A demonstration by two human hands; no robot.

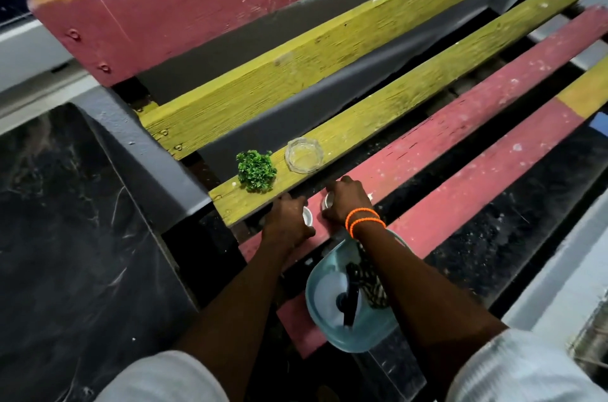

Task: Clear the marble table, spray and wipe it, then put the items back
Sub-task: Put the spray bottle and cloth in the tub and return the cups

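Note:
Both my hands rest on a red slat of a painted wooden bench [460, 125]. My left hand [288, 220] is closed around a small white cup [307, 215]. A second small white cup [329, 201] sits in the grip of my right hand [347, 201], whose wrist carries orange bead bracelets. On the yellow slat just beyond stand a small green artificial plant [256, 170] and a clear glass ashtray [304, 154]. A pale blue spray bottle [332, 299] with a black nozzle lies under my right forearm on the bench.
A dark marble surface [65, 237] with white veins fills the lower left. The bench back has a red plank [197, 0] and a yellow one. Wide gaps open between the seat slats. A grey ledge [559, 270] runs along the right.

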